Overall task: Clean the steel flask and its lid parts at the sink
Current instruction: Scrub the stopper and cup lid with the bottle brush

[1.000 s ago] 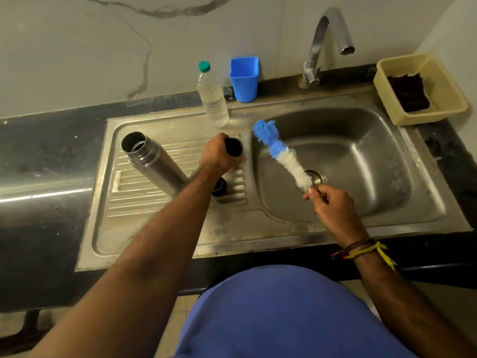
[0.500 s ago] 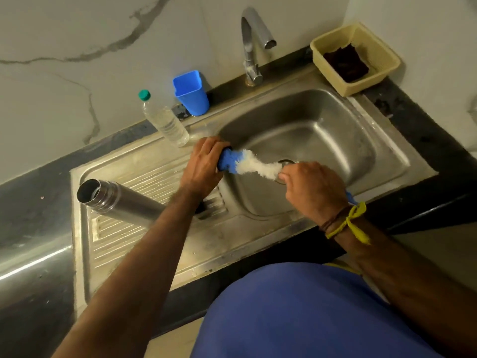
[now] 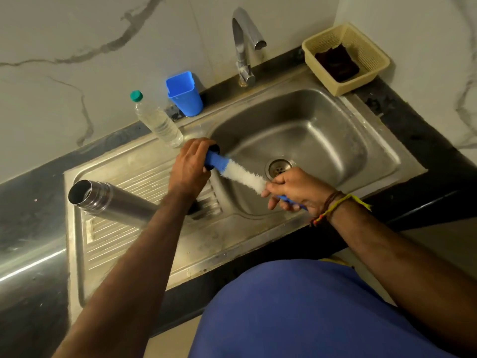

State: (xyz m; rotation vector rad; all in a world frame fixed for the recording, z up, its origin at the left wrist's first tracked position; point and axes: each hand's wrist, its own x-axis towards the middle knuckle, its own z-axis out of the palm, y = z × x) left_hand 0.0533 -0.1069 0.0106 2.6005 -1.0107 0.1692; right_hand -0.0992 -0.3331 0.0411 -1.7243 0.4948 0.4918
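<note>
The open steel flask (image 3: 113, 202) lies on its side on the ribbed drainboard (image 3: 111, 241), its mouth toward the left. My left hand (image 3: 191, 166) grips a small black lid part (image 3: 215, 149) at the sink's left rim. My right hand (image 3: 296, 188) holds the blue handle of a bottle brush (image 3: 237, 173). The brush's blue tip is pushed into the lid part and its white bristles show between my hands. Another dark lid part (image 3: 193, 208) lies on the drainboard, mostly hidden under my left forearm.
The steel sink basin (image 3: 322, 140) with its drain (image 3: 278, 167) lies under the brush. A tap (image 3: 245, 45) stands behind it. A clear water bottle (image 3: 157, 120) and a blue cup (image 3: 184, 94) stand at the back. A cream basket (image 3: 346, 58) with a dark cloth sits on the right.
The brush went from held apart over the basin to pushed into the lid part in my left hand. My view swung to the left and tilted.
</note>
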